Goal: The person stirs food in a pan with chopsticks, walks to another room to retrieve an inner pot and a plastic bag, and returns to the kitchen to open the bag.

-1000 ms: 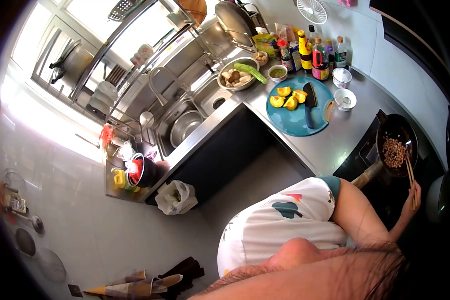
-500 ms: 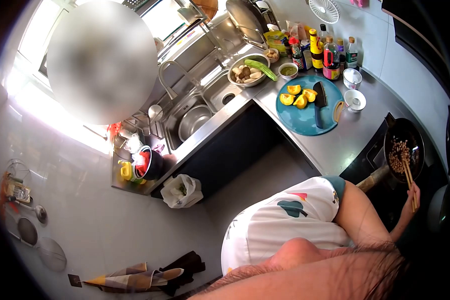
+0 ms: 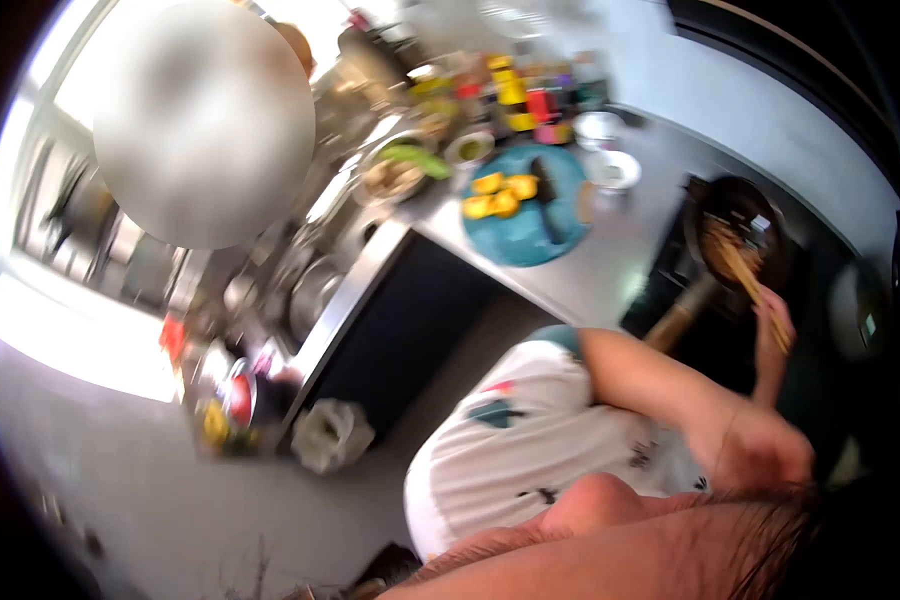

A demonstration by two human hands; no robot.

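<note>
My right hand [image 3: 776, 318] grips wooden chopsticks [image 3: 739, 268], their tips down in a dark frying pan [image 3: 738, 208] on the stove. Small brown pieces [image 3: 720, 243] lie in the pan, blurred at this moment. The pan's wooden handle [image 3: 682, 312] slants toward me, its near end hidden by my left arm. That arm bends across my front. What looks like my left hand [image 3: 757, 440] is close to my face, with fingers blurred and partly hidden. No held thing shows there.
On the counter, a teal cutting board [image 3: 500, 250] bears yellow squash pieces [image 3: 505, 204] and a dark knife [image 3: 545, 205]. White bowls [image 3: 615, 170], several bottles [image 3: 510, 95] and a bowl of mushrooms [image 3: 390, 178] stand around it. A bagged bin [image 3: 332, 435] is below the sink.
My view has swung, shifting the counter and stove leftward and blurring the scene. The chopsticks remain in my right hand, in the pan. More of my left arm shows near my face.
</note>
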